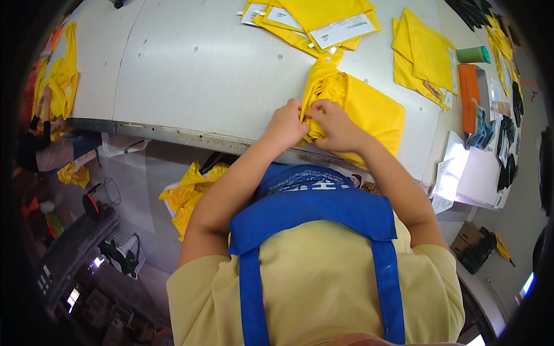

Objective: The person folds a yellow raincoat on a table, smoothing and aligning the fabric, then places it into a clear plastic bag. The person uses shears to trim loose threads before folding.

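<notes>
Close to the table's front edge lies a yellow fabric bag [376,109], with bunched yellow cloth [329,89] showing at its left end. My left hand [285,124] pinches the bag's left edge, its fingers closed. Right beside it, my right hand [337,127] has its fingers curled into the gathered cloth at the same opening. The fingertips of both hands nearly meet and are partly hidden by the folds. Behind the bag is a pile of flat yellow bags [323,14] with white printed labels [341,30].
More flat yellow bags [424,52] lie at the right, near a green roll [473,55] and an orange box [468,95]. Yellow cloth [193,193] hangs from a container below the table edge. At the far left, another person's hands [45,104] handle yellow pieces.
</notes>
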The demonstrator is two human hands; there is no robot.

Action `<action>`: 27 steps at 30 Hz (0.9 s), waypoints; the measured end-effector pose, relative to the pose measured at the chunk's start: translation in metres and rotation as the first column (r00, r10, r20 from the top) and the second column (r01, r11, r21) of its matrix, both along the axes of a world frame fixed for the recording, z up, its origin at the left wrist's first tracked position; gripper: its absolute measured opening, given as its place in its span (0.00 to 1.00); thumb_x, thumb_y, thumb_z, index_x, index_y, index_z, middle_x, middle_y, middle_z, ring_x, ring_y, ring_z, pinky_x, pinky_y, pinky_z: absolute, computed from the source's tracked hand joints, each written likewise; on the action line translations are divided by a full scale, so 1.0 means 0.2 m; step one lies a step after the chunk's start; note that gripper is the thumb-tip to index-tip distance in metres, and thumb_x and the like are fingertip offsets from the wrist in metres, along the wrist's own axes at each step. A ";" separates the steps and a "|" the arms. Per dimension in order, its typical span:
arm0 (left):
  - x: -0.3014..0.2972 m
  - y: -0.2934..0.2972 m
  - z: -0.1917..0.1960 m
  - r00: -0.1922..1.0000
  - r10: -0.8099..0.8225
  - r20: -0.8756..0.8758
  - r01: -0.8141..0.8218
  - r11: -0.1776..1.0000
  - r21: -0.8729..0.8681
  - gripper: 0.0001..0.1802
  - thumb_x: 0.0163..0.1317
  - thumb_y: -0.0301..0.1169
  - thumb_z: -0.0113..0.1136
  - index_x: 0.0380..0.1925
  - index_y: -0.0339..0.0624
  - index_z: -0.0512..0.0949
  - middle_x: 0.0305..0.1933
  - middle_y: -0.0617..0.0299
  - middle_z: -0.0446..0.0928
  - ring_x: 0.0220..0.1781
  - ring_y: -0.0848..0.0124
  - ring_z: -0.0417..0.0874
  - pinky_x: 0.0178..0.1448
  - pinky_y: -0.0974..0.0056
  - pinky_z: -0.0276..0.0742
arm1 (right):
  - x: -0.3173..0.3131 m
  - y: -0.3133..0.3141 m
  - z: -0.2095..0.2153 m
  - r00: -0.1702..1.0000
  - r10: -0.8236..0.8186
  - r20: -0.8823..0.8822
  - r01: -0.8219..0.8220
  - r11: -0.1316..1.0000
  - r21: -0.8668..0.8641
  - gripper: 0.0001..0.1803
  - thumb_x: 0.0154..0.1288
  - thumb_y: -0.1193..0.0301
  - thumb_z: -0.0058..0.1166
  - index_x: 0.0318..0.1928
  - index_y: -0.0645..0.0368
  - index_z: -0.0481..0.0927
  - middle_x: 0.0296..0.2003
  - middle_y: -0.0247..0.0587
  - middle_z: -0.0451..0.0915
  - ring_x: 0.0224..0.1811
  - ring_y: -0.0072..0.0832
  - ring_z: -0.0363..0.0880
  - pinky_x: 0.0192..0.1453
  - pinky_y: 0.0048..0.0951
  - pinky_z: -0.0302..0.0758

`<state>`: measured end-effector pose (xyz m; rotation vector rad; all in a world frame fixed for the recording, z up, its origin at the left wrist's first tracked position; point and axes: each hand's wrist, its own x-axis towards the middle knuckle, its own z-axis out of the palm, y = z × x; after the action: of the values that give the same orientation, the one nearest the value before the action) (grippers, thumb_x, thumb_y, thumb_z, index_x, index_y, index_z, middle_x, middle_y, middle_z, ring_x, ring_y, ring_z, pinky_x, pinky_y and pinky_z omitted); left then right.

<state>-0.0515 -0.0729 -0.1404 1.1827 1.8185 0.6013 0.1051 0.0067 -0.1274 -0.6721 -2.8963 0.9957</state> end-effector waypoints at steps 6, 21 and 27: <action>-0.01 0.01 0.05 0.983 -0.162 -0.081 0.157 0.986 -0.058 0.29 0.50 0.27 0.58 0.51 0.35 0.60 0.27 0.44 0.77 0.33 0.51 0.81 0.35 0.54 0.75 | -0.03 0.02 -0.04 1.000 0.000 0.013 0.001 0.998 -0.066 0.21 0.53 0.67 0.57 0.48 0.59 0.72 0.44 0.45 0.73 0.49 0.45 0.72 0.54 0.41 0.69; 0.02 0.07 0.01 0.884 -0.066 -0.463 0.152 0.977 0.152 0.26 0.54 0.27 0.54 0.54 0.35 0.62 0.37 0.45 0.75 0.34 0.48 0.81 0.38 0.51 0.77 | 0.02 0.05 -0.06 0.973 -0.229 -0.006 0.219 0.920 0.325 0.48 0.46 0.52 0.67 0.66 0.57 0.62 0.67 0.48 0.59 0.66 0.42 0.60 0.66 0.42 0.58; -0.05 0.28 -0.12 0.850 0.048 -0.525 0.115 0.955 0.274 0.12 0.56 0.28 0.54 0.40 0.40 0.69 0.31 0.49 0.76 0.28 0.52 0.82 0.30 0.54 0.78 | -0.04 0.08 0.00 0.949 -0.214 0.230 0.135 0.939 0.317 0.57 0.41 0.39 0.63 0.68 0.58 0.59 0.70 0.44 0.54 0.68 0.39 0.57 0.68 0.41 0.55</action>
<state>-0.0614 -0.0174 -0.1651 1.7117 2.2090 0.5789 0.0969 0.0230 -0.1283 -1.0863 -3.0355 0.4643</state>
